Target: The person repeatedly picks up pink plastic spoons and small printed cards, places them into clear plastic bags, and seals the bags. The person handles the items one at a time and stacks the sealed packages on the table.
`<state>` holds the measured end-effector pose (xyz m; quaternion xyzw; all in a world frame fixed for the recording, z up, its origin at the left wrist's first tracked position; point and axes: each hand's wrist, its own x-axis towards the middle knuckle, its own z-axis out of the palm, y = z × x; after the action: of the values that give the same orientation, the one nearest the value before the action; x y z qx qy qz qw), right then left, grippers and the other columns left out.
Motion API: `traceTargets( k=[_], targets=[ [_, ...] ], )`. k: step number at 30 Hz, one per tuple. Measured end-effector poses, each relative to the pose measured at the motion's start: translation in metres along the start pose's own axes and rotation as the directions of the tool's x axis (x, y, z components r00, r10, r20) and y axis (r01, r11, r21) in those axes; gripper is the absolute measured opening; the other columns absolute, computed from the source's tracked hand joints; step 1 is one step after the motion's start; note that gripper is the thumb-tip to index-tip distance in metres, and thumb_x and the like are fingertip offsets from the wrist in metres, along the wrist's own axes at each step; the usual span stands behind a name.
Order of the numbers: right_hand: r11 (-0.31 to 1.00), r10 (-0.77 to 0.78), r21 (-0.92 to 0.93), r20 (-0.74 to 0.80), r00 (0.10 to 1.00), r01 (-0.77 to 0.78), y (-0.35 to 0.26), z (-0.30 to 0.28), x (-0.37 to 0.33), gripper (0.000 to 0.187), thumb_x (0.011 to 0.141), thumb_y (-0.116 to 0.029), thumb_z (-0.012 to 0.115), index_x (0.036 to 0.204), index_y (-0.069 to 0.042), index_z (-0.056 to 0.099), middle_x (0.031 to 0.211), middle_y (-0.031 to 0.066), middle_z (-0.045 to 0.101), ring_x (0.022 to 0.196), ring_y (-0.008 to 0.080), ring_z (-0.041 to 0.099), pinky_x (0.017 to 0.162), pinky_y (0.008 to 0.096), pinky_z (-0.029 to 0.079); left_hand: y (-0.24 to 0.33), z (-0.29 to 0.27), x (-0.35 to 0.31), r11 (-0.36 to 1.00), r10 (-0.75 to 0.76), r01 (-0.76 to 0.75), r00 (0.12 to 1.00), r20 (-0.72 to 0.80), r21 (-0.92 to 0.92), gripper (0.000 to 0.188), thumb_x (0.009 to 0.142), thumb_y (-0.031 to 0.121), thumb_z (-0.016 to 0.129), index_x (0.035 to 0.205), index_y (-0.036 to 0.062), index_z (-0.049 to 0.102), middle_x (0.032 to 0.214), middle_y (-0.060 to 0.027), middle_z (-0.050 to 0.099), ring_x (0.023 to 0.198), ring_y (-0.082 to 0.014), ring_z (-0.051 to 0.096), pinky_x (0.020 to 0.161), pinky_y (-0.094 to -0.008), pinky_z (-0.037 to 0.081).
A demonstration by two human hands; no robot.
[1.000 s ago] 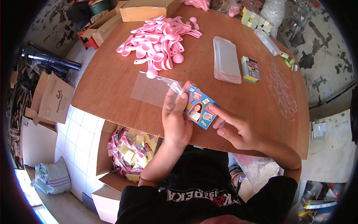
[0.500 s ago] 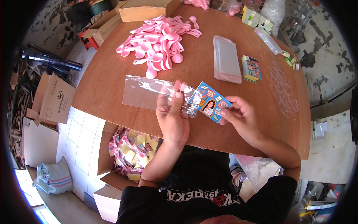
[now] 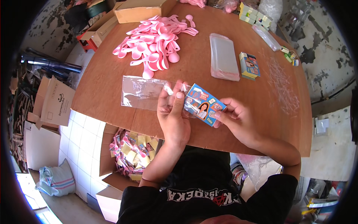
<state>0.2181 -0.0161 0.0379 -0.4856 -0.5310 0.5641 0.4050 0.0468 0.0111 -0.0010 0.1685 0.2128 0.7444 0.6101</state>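
Note:
My left hand (image 3: 173,112) is closed on a clear plastic bag (image 3: 140,92), thumb on top, near the bag's right end. The bag stretches out to the left above the table. Between thumb and fingers of my right hand (image 3: 236,119) is the right edge of a blue printed card (image 3: 204,105) with a pictured person on it. The card's left part lies at the bag's mouth and seems partly inside it. Beyond my hands is a heap of pink plastic spoons (image 3: 154,44). Farther right lie a stack of clear bags (image 3: 224,58) and a stack of similar cards (image 3: 249,66).
A cardboard box (image 3: 143,9) stands at the table's far edge. Thin clear strips (image 3: 282,86) are strewn at the right. Below the near edge, an open carton (image 3: 108,149) holds packed pink spoons and cards. Another person (image 3: 76,16) is at the far left.
My right hand has moved the card left, so more of it overlaps the bag's mouth. My left hand keeps its hold on the bag. The view has shifted slightly.

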Motion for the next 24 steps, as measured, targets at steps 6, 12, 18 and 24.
traceTargets(
  k=[6, 12, 18, 24],
  targets=[
    [0.999, -0.051, 0.011, 0.064, 0.997, 0.05, 0.006, 0.0, -0.001, 0.022, 0.093, -0.004, 0.059, 0.112, 0.005, 0.053, 0.091, 0.0093, 0.065, 0.076, 0.0094, 0.063, 0.068, 0.0236, 0.052, -0.008, 0.0, -0.003, 0.996, -0.091, 0.09, 0.992, 0.089, 0.016, 0.037, 0.093, 0.0, 0.057, 0.128, 0.0034, 0.046, 0.129, -0.0197, 0.055, 0.116, -0.0255, 0.058, 0.092, -0.0365, 0.053],
    [0.991, -0.133, -0.014, 0.045, 0.99, 0.133, 0.003, -0.002, 0.007, 0.021, 0.093, -0.002, 0.058, 0.112, 0.006, 0.053, 0.093, 0.0096, 0.066, 0.08, 0.0103, 0.063, 0.071, 0.024, 0.052, -0.012, 0.008, -0.015, 0.974, -0.224, 0.213, 0.951, 0.211, 0.075, 0.025, 0.094, 0.006, 0.058, 0.118, -0.0007, 0.054, 0.11, -0.0126, 0.064, 0.097, -0.0185, 0.064, 0.08, -0.0332, 0.056],
    [0.987, -0.12, 0.114, 0.045, 0.992, 0.114, 0.007, -0.002, 0.009, 0.025, 0.092, -0.001, 0.059, 0.115, 0.006, 0.051, 0.096, 0.0109, 0.066, 0.087, 0.0132, 0.065, 0.076, 0.0262, 0.054, -0.015, 0.008, -0.016, 0.97, -0.244, 0.239, 0.957, 0.154, 0.051, 0.024, 0.096, 0.012, 0.057, 0.117, -0.0008, 0.055, 0.11, -0.0109, 0.065, 0.095, -0.0155, 0.065, 0.081, -0.0303, 0.054],
    [0.981, -0.194, 0.008, 0.015, 0.981, 0.194, 0.004, 0.001, 0.01, 0.025, 0.09, -0.004, 0.063, 0.112, 0.003, 0.052, 0.096, 0.0089, 0.067, 0.089, 0.0117, 0.064, 0.075, 0.0256, 0.053, -0.019, 0.012, -0.032, 0.939, -0.33, 0.308, 0.932, 0.151, 0.156, 0.027, 0.095, 0.015, 0.056, 0.119, 0.0019, 0.056, 0.111, -0.0072, 0.065, 0.103, -0.0161, 0.061, 0.088, -0.0323, 0.048]
  ],
)
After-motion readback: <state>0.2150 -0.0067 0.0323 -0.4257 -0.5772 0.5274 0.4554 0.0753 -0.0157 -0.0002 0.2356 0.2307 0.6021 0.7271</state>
